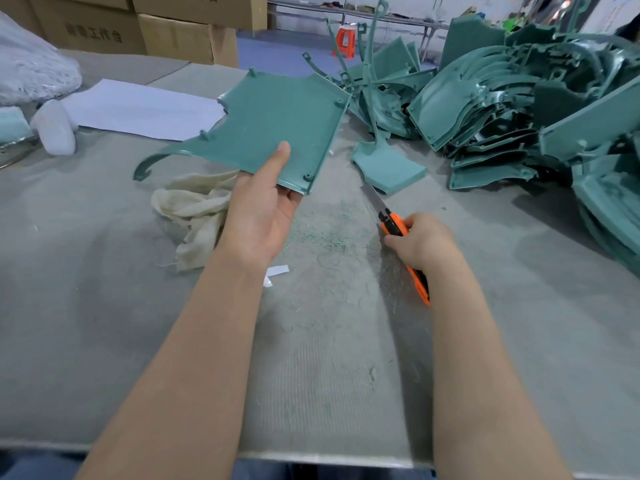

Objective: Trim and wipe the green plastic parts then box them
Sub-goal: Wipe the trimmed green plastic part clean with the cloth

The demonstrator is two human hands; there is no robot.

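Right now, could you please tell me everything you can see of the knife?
The knife is a utility cutter with an orange plastic body, a black slider and a metal blade pushed out. The right hand grips its middle, the blade points away toward a green piece and the tail sticks out behind the wrist. It is held low over the table; contact is unclear.

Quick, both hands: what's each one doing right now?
Left hand: holds the green panel by its near corner, thumb on top.
Right hand: grips the orange knife, blade out.
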